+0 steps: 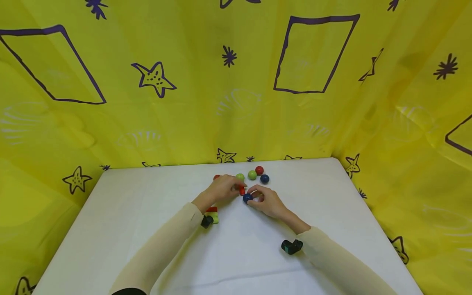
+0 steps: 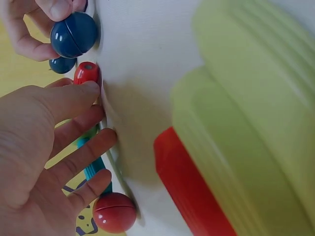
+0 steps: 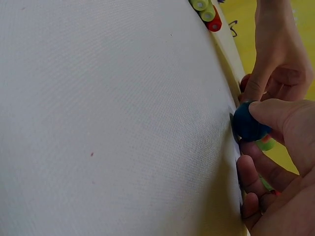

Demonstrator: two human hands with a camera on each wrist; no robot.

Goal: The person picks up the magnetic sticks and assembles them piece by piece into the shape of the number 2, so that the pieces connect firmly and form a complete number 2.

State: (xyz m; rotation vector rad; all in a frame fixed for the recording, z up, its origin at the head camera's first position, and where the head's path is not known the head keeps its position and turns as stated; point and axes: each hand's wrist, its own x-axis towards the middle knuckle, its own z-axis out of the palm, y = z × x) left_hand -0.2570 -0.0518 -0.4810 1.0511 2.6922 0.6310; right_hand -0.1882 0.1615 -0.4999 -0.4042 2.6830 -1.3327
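Note:
My left hand [image 1: 223,188] pinches a short red rod [image 2: 86,72] with a hole in its end, between thumb and index finger, the other fingers spread. My right hand [image 1: 272,203] pinches a dark blue ball [image 1: 247,198] between thumb and fingertips, low over the white table [image 1: 140,205]. The ball sits just to the right of the red rod in the head view. Beyond the left hand's fingers, a teal rod [image 2: 93,169] and a red ball [image 2: 114,212] show in the left wrist view. Part of the red ball is hidden behind that hand in the head view.
Behind the hands lie two green balls [image 1: 252,175], a red ball [image 1: 259,170] and another blue ball [image 1: 264,179]. Green rods [image 2: 246,118] and a red rod [image 2: 189,184] lie together below the left wrist. A yellow patterned curtain [image 1: 191,123] borders the table.

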